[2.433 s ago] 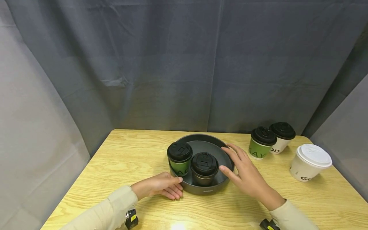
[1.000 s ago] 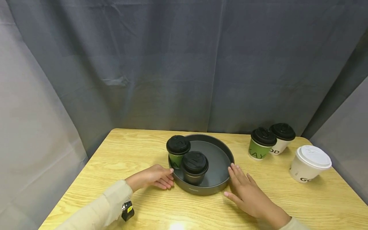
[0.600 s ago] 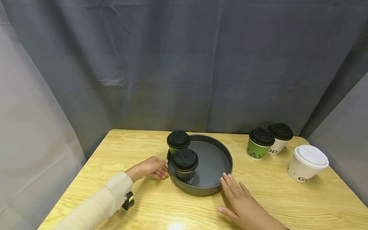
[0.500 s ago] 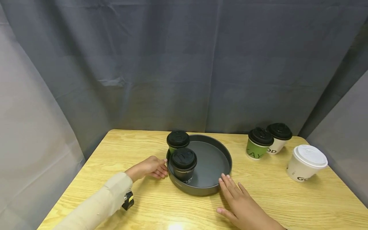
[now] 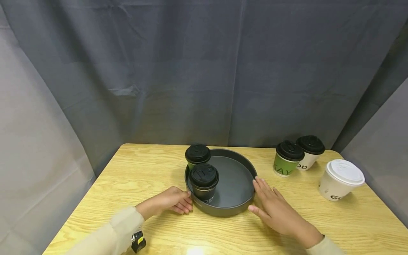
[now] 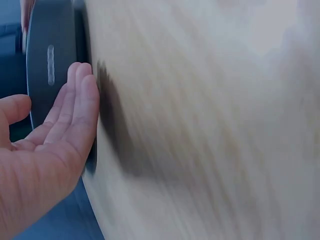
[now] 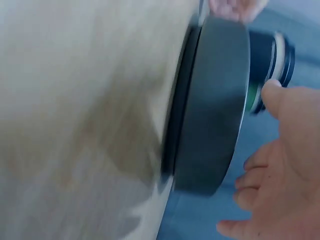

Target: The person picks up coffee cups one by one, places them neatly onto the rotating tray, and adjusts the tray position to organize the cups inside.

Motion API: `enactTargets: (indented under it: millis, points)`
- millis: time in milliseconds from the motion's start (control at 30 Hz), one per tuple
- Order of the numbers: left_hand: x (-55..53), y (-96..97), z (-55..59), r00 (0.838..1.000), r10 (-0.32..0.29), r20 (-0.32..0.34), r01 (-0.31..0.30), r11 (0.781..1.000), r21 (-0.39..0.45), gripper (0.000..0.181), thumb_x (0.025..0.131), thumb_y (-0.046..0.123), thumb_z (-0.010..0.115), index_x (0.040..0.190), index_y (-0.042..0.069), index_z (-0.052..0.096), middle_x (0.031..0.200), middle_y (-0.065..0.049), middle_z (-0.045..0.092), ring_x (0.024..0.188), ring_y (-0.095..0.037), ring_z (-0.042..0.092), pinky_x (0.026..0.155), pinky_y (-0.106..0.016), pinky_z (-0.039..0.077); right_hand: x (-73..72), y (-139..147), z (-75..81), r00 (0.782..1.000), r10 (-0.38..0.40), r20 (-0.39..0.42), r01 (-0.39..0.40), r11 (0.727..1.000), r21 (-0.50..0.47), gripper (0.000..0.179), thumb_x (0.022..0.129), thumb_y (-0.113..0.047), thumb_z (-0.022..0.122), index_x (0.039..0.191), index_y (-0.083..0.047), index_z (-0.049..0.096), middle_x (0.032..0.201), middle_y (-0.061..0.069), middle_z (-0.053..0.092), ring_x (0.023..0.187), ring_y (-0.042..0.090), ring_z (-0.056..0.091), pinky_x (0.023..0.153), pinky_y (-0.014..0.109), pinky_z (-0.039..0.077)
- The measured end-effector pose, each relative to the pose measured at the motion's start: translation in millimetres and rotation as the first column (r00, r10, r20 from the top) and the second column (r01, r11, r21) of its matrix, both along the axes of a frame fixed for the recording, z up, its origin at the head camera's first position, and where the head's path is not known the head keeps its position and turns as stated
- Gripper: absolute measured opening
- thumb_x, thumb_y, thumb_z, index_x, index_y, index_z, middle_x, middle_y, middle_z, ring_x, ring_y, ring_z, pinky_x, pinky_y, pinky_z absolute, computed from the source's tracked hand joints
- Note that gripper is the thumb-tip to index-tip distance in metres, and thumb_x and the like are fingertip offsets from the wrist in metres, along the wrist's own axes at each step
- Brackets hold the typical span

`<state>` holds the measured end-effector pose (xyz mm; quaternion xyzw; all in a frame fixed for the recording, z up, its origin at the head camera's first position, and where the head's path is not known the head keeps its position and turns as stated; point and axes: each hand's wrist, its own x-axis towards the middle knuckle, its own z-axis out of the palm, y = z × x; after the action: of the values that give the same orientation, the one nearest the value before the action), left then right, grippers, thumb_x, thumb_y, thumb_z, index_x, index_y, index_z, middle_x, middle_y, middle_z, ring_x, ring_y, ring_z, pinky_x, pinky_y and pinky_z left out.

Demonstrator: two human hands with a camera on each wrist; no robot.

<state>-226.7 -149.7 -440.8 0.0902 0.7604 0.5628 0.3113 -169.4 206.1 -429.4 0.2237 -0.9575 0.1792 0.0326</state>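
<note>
In the head view, a round pan [image 5: 234, 184] sits well in from the table's [image 5: 143, 166] side edges, holding two lidded cups [image 5: 204, 175], three more cups [image 5: 341, 180] rightward, the left hand [image 5: 173, 201] and right hand [image 5: 277, 210] flanking it; in the left wrist view, straight fingers [image 6: 75, 107] lie along its wall; in the right, thumb and fingers [image 7: 252, 180] stand apart, contact unclear.

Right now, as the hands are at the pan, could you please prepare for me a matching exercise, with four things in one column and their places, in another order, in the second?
Things:
1. black cup
2. green cup showing KAY
3. cup with the white lid
4. left hand

Places:
A. farthest to the right of all the cups
B. at the near left side of the round pan
C. partly in front of the white cup with a black lid
D. inside the round pan

Right pairs: 1-D, 2-C, 3-A, 4-B
</note>
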Motion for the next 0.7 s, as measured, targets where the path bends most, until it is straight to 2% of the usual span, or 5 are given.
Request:
enactTargets:
  millis: [167, 300, 533, 700]
  points:
    - [12.5, 14.5, -0.4, 0.999, -0.038, 0.036, 0.037, 0.999, 0.029, 0.041, 0.101, 0.029, 0.047, 0.103, -0.008, 0.064, 0.090, -0.014, 0.072, 0.073, -0.013, 0.068, 0.071, -0.030, 0.058, -24.1, 12.0, -4.0, 1.000, -0.010, 0.005, 0.010, 1.000, -0.013, 0.080, 0.097, -0.052, 0.047, 0.151, 0.001, 0.021, 0.158, 0.020, 0.013, 0.145, 0.039, 0.011, 0.108, 0.068, 0.015]
    - [16.5, 21.9, 0.1, 0.997, -0.057, 0.046, 0.056, 0.998, 0.020, 0.044, 0.101, 0.032, 0.048, 0.103, -0.008, 0.064, 0.092, -0.015, 0.072, 0.075, -0.015, 0.069, 0.072, -0.030, 0.058, -32.8, 15.1, -12.0, 1.000, 0.008, 0.011, -0.008, 1.000, -0.007, 0.077, 0.097, -0.051, 0.046, 0.150, 0.000, 0.024, 0.158, 0.020, 0.015, 0.145, 0.037, 0.010, 0.109, 0.067, 0.013]
    - [15.6, 20.1, 0.2, 0.997, -0.058, 0.056, 0.057, 0.998, 0.026, 0.044, 0.102, 0.033, 0.047, 0.104, -0.008, 0.063, 0.093, -0.014, 0.072, 0.077, -0.016, 0.069, 0.074, -0.031, 0.058, -32.0, 13.5, -15.5, 0.999, 0.027, -0.022, -0.027, 1.000, -0.002, 0.071, 0.099, -0.047, 0.044, 0.148, 0.002, 0.029, 0.155, 0.022, 0.021, 0.144, 0.038, 0.016, 0.107, 0.068, 0.018]
    - [11.7, 13.6, -1.7, 0.998, -0.039, 0.052, 0.038, 0.999, 0.032, 0.046, 0.101, 0.035, 0.047, 0.105, -0.008, 0.063, 0.093, -0.015, 0.072, 0.078, -0.017, 0.069, 0.074, -0.032, 0.058, -22.8, 10.1, -13.6, 0.999, 0.034, -0.010, -0.034, 0.999, 0.009, 0.072, 0.099, -0.048, 0.045, 0.148, 0.001, 0.028, 0.156, 0.021, 0.021, 0.144, 0.039, 0.016, 0.108, 0.067, 0.019]
